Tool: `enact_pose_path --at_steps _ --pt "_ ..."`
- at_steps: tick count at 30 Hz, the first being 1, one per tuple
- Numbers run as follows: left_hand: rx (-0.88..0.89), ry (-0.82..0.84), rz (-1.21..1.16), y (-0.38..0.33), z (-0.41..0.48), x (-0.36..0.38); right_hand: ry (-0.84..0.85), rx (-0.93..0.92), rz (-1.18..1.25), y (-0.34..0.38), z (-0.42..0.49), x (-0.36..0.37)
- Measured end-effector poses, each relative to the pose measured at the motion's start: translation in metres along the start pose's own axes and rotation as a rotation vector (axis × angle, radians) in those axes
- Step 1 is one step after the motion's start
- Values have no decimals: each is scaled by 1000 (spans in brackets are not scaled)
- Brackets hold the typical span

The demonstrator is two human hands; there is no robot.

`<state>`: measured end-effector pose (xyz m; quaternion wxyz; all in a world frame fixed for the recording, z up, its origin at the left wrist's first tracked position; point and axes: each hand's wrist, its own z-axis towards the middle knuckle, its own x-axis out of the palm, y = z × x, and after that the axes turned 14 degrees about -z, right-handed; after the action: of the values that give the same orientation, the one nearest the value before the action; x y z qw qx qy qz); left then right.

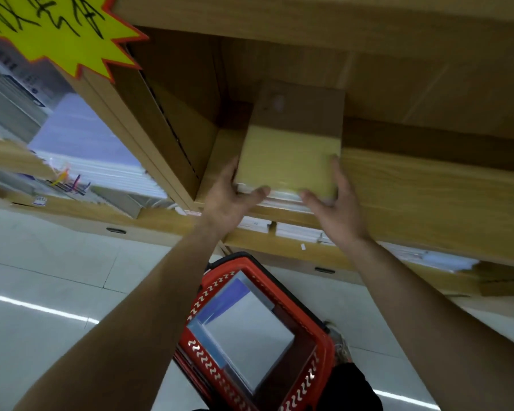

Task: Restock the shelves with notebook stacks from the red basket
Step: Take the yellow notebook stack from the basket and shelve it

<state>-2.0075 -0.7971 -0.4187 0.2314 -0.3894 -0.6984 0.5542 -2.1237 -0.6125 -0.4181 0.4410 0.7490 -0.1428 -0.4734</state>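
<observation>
Notebook stack (288,161) lying flat, long axis running into wooden shelf (428,185), both hands (left (229,197), right (336,203)) clasping its near corners

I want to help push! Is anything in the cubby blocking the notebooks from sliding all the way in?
Nothing visible. The left hand and right hand hold the notebook stack partly on the wooden shelf, with only bare board seen behind it, though the back is shadowed.
</observation>
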Motion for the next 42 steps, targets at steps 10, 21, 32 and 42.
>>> enact_pose_path --at_steps 10,21,32,42 --pt "106 -177 372 15 9 8 -93 -59 -209 -9 3 7" --pt "161 -185 607 14 7 8 -131 -66 -370 -16 4 14" --pt "50 -54 208 6 -11 0 -82 77 -71 10 0 6" --pt "53 -179 155 0 -6 1 -105 137 -54 17 35 22"
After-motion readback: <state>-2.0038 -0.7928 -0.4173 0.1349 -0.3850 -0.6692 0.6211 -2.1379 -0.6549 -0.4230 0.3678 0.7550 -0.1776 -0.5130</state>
